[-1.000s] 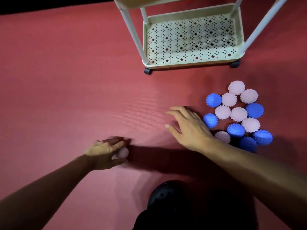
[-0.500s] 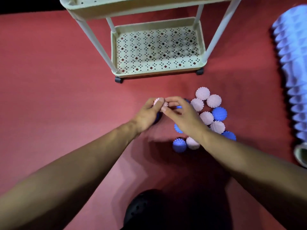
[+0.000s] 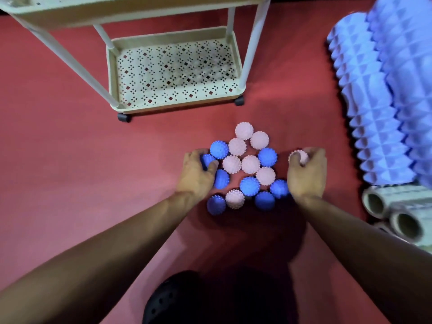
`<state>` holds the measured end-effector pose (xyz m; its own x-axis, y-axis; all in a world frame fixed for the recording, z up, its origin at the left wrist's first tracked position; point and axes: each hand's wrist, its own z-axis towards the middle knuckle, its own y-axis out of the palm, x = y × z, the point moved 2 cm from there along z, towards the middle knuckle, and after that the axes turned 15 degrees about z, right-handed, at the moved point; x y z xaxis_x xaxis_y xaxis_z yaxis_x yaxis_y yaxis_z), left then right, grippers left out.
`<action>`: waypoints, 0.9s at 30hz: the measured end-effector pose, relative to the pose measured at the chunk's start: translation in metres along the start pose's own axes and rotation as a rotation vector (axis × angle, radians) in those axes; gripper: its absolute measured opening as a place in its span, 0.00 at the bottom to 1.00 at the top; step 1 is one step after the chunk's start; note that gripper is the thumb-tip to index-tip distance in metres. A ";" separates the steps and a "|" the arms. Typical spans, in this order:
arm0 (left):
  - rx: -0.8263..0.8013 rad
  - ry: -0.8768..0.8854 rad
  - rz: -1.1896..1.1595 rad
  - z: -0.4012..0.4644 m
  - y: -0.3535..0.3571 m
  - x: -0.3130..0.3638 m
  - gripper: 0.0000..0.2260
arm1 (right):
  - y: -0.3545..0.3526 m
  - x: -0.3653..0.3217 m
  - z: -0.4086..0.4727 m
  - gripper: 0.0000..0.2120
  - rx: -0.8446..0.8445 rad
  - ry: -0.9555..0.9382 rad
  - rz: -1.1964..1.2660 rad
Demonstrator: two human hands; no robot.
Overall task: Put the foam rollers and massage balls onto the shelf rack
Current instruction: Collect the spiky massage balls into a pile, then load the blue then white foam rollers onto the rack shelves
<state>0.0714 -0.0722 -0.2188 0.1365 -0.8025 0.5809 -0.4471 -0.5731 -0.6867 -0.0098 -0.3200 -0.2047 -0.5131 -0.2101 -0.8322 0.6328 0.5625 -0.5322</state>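
Note:
Several spiky pink and blue massage balls [image 3: 250,164] lie clustered on the red floor mat in front of the cream shelf rack [image 3: 236,52]. My left hand [image 3: 196,175] sits at the cluster's left edge, fingers curled around a blue ball [image 3: 207,160]. My right hand [image 3: 307,174] is at the cluster's right edge, closed on a pink ball [image 3: 301,156]. Two blue ridged foam rollers [image 3: 367,101] lie at the far right. The rack's perforated bottom tray holds nothing.
Two pale grey hollow rollers [image 3: 383,202] lie at the right edge below the blue ones. A black perforated shoe [image 3: 168,300] shows at the bottom centre. The rack stands on small black wheels [image 3: 124,117], and its upper tray crosses the top left.
My hands, together over a pink ball half a second ago, have parted to opposite sides of the cluster. The right hand now holds that pink ball; the left has closed on a blue one.

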 end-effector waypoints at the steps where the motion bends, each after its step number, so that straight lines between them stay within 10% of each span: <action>1: -0.011 0.001 -0.019 -0.002 0.007 0.004 0.19 | -0.001 0.009 0.002 0.13 -0.052 0.063 -0.023; 14: 0.019 0.048 0.133 -0.018 0.029 0.011 0.37 | 0.025 0.012 -0.018 0.15 -0.169 -0.023 -0.225; 24: -0.149 0.266 0.564 -0.062 -0.100 0.072 0.42 | -0.063 -0.091 -0.036 0.24 -0.529 -0.208 -0.361; 27: -0.160 0.348 0.615 -0.109 -0.144 0.116 0.30 | -0.109 -0.144 -0.055 0.22 -0.635 -0.213 -0.341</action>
<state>0.0552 -0.0651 -0.0047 -0.4588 -0.8573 0.2335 -0.4801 0.0180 -0.8770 -0.0364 -0.3074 -0.0184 -0.4564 -0.5690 -0.6841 -0.0302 0.7783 -0.6272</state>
